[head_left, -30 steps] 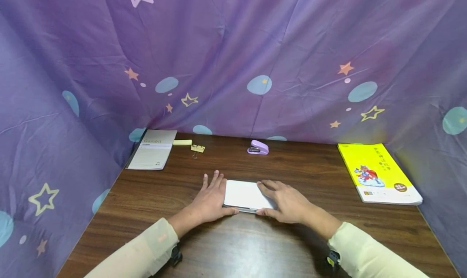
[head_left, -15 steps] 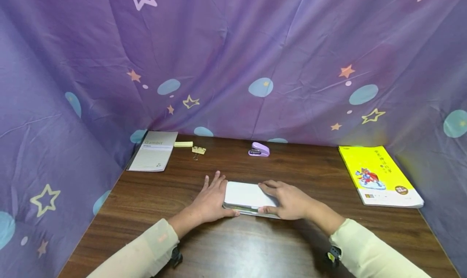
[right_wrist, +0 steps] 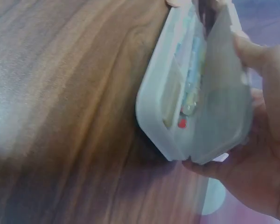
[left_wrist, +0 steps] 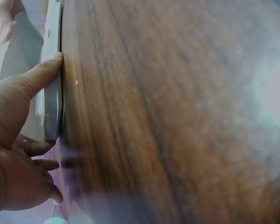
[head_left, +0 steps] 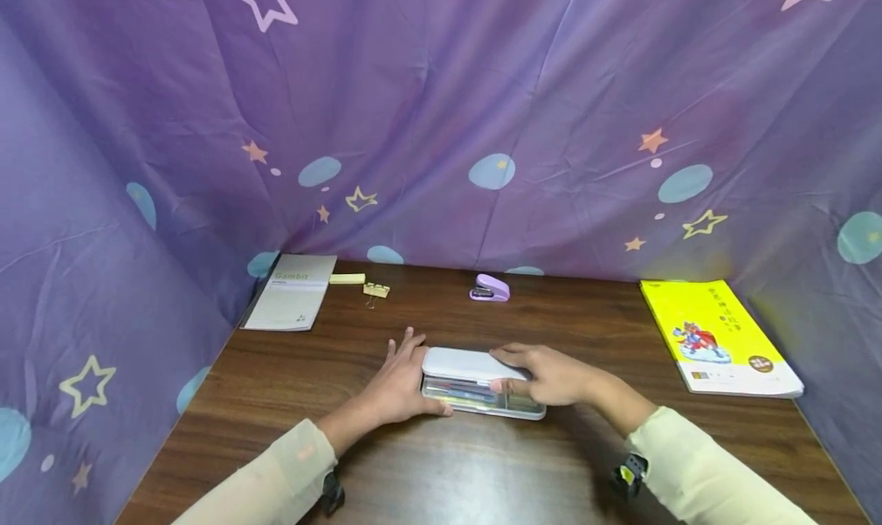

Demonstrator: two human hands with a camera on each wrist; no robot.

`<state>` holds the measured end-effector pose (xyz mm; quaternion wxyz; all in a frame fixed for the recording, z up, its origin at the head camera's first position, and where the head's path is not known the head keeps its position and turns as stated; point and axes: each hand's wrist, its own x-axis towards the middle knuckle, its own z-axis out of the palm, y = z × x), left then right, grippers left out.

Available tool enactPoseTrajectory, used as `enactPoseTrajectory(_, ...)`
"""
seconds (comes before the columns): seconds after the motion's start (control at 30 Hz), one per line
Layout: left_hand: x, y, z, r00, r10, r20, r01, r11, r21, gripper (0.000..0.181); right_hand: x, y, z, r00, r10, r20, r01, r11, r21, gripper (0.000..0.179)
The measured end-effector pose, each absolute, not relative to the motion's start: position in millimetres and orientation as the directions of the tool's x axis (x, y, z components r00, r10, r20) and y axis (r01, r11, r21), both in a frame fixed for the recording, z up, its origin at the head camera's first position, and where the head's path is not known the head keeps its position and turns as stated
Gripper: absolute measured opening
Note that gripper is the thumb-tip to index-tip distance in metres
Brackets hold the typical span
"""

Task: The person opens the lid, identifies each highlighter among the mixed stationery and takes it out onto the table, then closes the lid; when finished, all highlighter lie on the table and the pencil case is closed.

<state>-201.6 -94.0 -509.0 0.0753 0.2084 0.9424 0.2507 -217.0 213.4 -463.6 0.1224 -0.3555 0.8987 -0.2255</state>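
A white pencil case (head_left: 482, 412) lies on the table in front of the person, its lid (head_left: 460, 363) tilted up along the far long side. Pens and other slim items (right_wrist: 192, 79) show inside, in the right wrist view. The left hand (head_left: 398, 383) holds the case's left end, thumb on the front edge and fingers round the end, as the left wrist view also shows. The right hand (head_left: 551, 376) grips the lid near its right end, thumb at its front edge and fingers over the top.
Behind the case stand a purple stapler (head_left: 490, 288), a yellow binder clip (head_left: 376, 290) and a small pale yellow block (head_left: 347, 278). A grey notebook (head_left: 289, 295) lies at the back left, a yellow book (head_left: 717, 334) at the right. A purple curtain (head_left: 427, 127) encloses the table.
The lid was down on the case; the right hand has raised its front edge, uncovering the contents. The left hand has stayed at the left end.
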Motion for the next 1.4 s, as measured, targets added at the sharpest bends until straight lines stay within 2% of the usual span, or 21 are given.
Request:
enactPoseTrajectory(0.13, -200, -93, -511, -0.907, 0.419, -0.041, 0.344, 0.794, 0.501, 0.125, -222, 216, -462, -0.743, -0.666, -0.066, -0.518, 0.635, -0.572, 0.059)
enactPoseTrajectory(0.23, -199, -92, -513, -0.908, 0.418, -0.034, 0.347, 0.794, 0.499, 0.126, -225, 216, -463, -0.787, -0.616, -0.022, -0.474, 0.627, -0.619, 0.048)
enactPoseTrajectory(0.4, -199, -92, -514, -0.902, 0.432, -0.013, 0.362, 0.772, 0.523, 0.120, -227, 219, -467, -0.868, -0.474, 0.147, -0.443, 0.606, -0.660, 0.020)
enactPoseTrajectory(0.5, -199, -92, -514, -0.898, 0.440, 0.001, 0.369, 0.753, 0.544, 0.116, -227, 220, -467, -0.882, -0.393, 0.261, -0.459, 0.589, -0.665, 0.007)
enactPoseTrajectory(0.6, -199, -92, -513, -0.896, 0.444, 0.008, 0.374, 0.745, 0.553, 0.111, -228, 221, -470, -0.857, -0.334, 0.392, -0.515, 0.563, -0.647, 0.011)
enactPoseTrajectory(0.67, -199, -92, -513, -0.896, 0.445, 0.005, 0.373, 0.745, 0.553, 0.108, -228, 223, -472, -0.814, -0.313, 0.490, -0.574, 0.560, -0.597, 0.015)
enactPoseTrajectory(0.77, -200, -92, -513, -0.896, 0.445, 0.004, 0.375, 0.750, 0.545, 0.105, -229, 224, -476, -0.718, -0.305, 0.626, -0.659, 0.586, -0.471, 0.015)
enactPoseTrajectory(0.9, -201, -92, -512, -0.897, 0.443, 0.003, 0.376, 0.757, 0.534, 0.103, -229, 226, -478, -0.612, -0.351, 0.709, -0.690, 0.675, -0.261, 0.018)
enactPoseTrajectory(1.0, -201, -92, -511, -0.896, 0.443, -0.001, 0.373, 0.756, 0.537, 0.102, -228, 230, -480, -0.593, -0.413, 0.691, -0.673, 0.725, -0.144, 0.028)
enactPoseTrajectory(1.07, -201, -92, -510, -0.896, 0.445, -0.006, 0.371, 0.754, 0.542, 0.101, -227, 233, -483, -0.610, -0.447, 0.654, -0.662, 0.741, -0.112, 0.043)
enactPoseTrajectory(1.27, -199, -92, -506, -0.893, 0.450, -0.017, 0.366, 0.748, 0.554, 0.098, -218, 244, -493, -0.725, -0.543, 0.424, -0.647, 0.748, -0.149, 0.119)
enactPoseTrajectory(1.33, -199, -92, -506, -0.894, 0.448, -0.023, 0.361, 0.748, 0.557, 0.098, -216, 247, -495, -0.757, -0.564, 0.328, -0.635, 0.753, -0.172, 0.136)
enactPoseTrajectory(1.4, -200, -92, -507, -0.893, 0.450, -0.026, 0.361, 0.749, 0.556, 0.098, -215, 249, -498, -0.780, -0.574, 0.249, -0.621, 0.758, -0.200, 0.146)
